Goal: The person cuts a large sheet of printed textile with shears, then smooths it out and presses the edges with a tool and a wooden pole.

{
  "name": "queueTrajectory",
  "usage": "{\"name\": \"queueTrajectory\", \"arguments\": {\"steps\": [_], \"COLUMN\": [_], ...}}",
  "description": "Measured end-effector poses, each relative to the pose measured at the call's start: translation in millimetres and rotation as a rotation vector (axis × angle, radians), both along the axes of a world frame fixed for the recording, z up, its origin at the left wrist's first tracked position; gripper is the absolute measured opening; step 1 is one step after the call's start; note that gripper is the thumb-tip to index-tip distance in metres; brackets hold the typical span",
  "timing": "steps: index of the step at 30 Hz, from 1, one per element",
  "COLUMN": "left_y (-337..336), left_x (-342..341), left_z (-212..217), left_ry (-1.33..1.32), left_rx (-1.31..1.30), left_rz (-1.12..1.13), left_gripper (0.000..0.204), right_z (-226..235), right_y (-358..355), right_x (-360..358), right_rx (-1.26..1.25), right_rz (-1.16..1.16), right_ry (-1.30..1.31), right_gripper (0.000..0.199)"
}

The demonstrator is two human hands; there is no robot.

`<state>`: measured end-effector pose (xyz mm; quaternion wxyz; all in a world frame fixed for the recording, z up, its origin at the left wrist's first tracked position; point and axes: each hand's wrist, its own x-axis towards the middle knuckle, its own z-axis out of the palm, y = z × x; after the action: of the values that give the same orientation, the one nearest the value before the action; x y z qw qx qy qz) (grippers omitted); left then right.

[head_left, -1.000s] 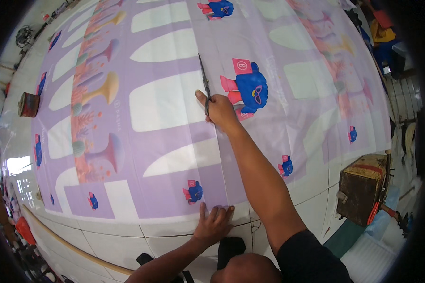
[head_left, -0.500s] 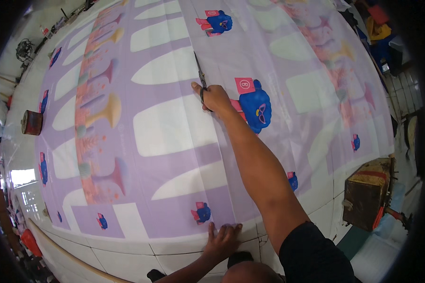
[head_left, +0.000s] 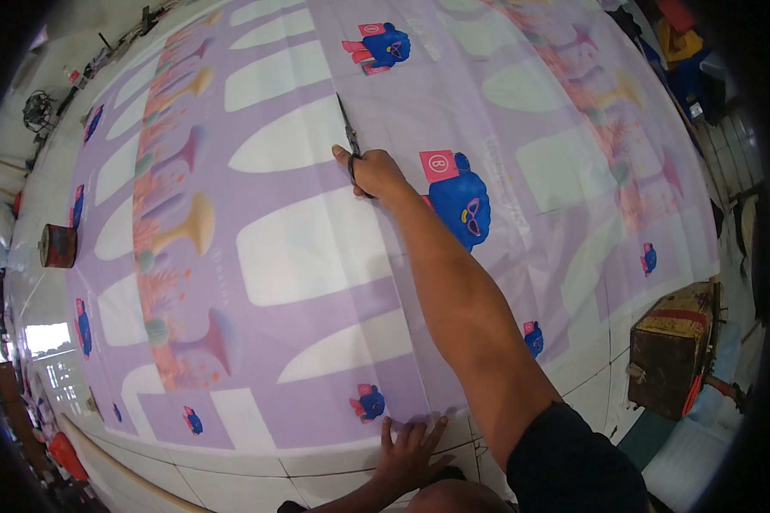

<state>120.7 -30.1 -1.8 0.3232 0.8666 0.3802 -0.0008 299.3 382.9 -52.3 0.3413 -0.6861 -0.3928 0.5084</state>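
A large thin printed sheet (head_left: 291, 329), purple with white shapes and blue figures, is spread over the tiled floor. A lengthwise line near its middle divides brighter printing on the left from paler printing on the right. Along this line my right hand (head_left: 376, 178) grips black scissors (head_left: 349, 132) by the handles, blades pointing to the far side. Whether the blades are parted is too small to tell. My left hand (head_left: 409, 453) rests at the sheet's near edge with fingers spread, beside a small blue figure (head_left: 370, 402).
Weights seem to stand by the sheet: a rusty round can (head_left: 58, 246) at the left edge and a worn brown block (head_left: 672, 350) at the right corner. A long pole (head_left: 128, 466) lies at the near left. Coiled wire (head_left: 38, 109) and assorted clutter line both sides.
The whole view has shifted slightly. My right hand and the scissors keep nearly the same place on the sheet. My left hand's fingers are spread wider at the near edge.
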Motion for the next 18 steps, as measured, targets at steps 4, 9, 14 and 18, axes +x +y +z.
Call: {"name": "queueTrajectory", "arguments": {"steps": [4, 9, 14, 18], "left_y": [126.7, 304.2, 316.6, 314.9], "left_x": [12.8, 35.3, 33.5, 41.3], "left_z": [1.6, -42.5, -62.8, -57.3], "left_ry": [-0.098, -0.067, 0.000, 0.020], "left_rx": [0.103, 0.587, 0.478, 0.429], "left_rz": [0.177, 0.481, 0.431, 0.428], "left_gripper": [0.067, 0.070, 0.074, 0.077], "right_z": [-0.8, 4.4, 18.7, 15.8], "right_y": [1.5, 1.0, -0.4, -2.9], "right_x": [4.6, 2.7, -4.5, 5.9], "right_rx": [0.007, -0.012, -0.067, -0.066], "right_rz": [0.022, 0.015, 0.001, 0.021], "right_ry": [0.010, 0.013, -0.005, -0.036], "right_gripper": [0.068, 0.064, 0.062, 0.062]}}
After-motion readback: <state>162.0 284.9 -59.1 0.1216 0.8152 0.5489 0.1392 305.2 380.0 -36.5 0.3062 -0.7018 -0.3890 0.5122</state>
